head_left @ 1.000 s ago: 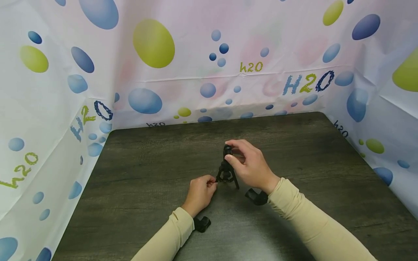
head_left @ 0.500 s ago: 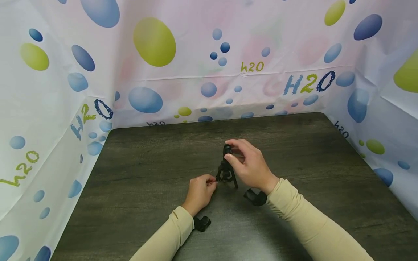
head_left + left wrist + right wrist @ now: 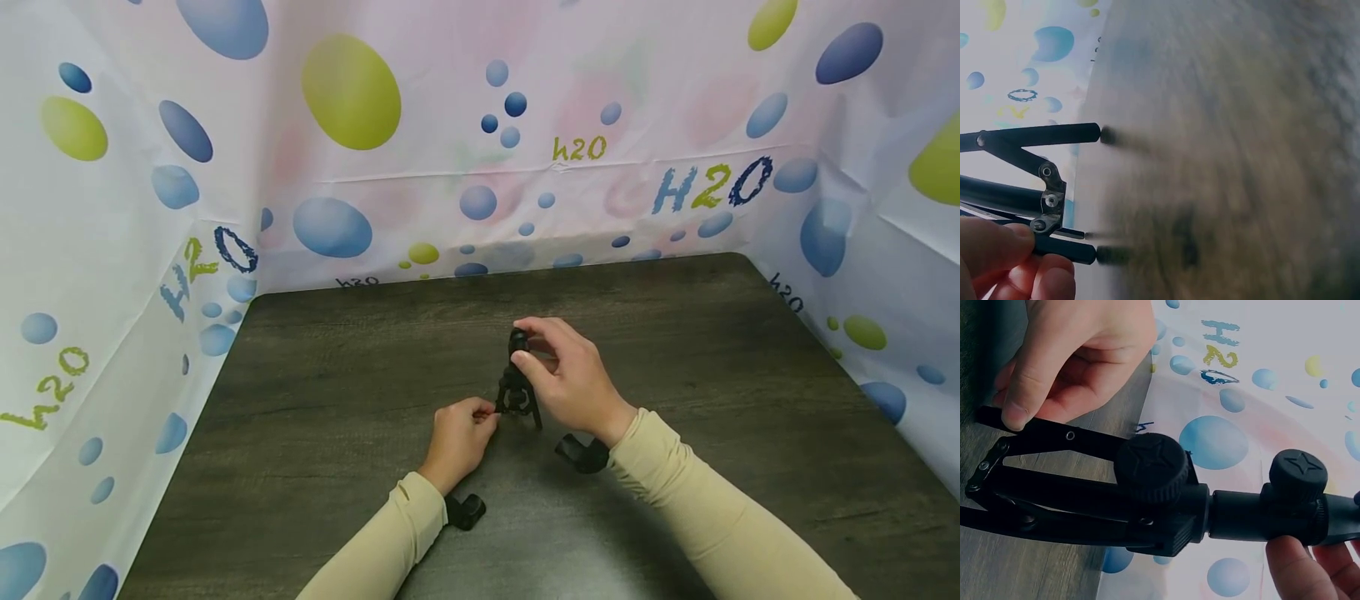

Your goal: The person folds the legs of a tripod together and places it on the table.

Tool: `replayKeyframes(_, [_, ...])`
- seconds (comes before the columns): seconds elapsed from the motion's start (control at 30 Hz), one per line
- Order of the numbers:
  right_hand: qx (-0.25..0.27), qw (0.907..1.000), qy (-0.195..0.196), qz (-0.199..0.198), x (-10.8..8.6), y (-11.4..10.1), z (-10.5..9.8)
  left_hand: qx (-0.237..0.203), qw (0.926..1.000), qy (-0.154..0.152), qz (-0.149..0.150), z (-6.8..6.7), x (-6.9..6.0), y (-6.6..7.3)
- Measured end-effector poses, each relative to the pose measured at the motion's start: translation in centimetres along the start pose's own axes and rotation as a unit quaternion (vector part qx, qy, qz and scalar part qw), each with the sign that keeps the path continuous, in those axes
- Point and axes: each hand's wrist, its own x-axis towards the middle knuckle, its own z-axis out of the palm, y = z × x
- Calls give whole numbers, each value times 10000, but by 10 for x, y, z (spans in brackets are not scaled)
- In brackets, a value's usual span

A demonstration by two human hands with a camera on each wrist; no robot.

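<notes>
Black tripod (image 3: 516,385) — left hand (image 3: 456,437) pinching a leg (image 3: 1066,249), right hand (image 3: 576,379) its top (image 3: 518,341) — perhaps touches the table (image 3: 337,433).

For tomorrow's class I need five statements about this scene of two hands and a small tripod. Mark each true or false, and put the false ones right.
1. The left hand pinches one leg of the black tripod. True.
2. The tripod lies on its side. False: it is upright, with its legs pointing down.
3. The right hand holds the tripod near its top. True.
4. In the right wrist view, two round knobs bear star-like marks. True.
5. Everything in the background is plain white. False: the backdrop has blue and green spots and H2O lettering.
</notes>
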Motion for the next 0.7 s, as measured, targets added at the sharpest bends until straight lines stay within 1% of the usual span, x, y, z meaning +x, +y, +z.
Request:
replayKeyframes(0.1, [31, 10000, -19, 32, 0, -1, 0, -51, 10000, 6, -46, 0, 0, 0])
replayKeyframes(0.33, [-29, 10000, 5, 79, 0, -2, 1, -260, 9990, 16, -351, 2, 1, 1])
replayKeyframes(0.53, [-77, 10000, 18, 44, 1, -2, 2, -381, 9982, 48, -471, 2, 2, 1])
replayKeyframes(0.7, [-51, 10000, 39, 54, 2, -2, 2, -408, 9976, -16, -551, 2, 3, 1])
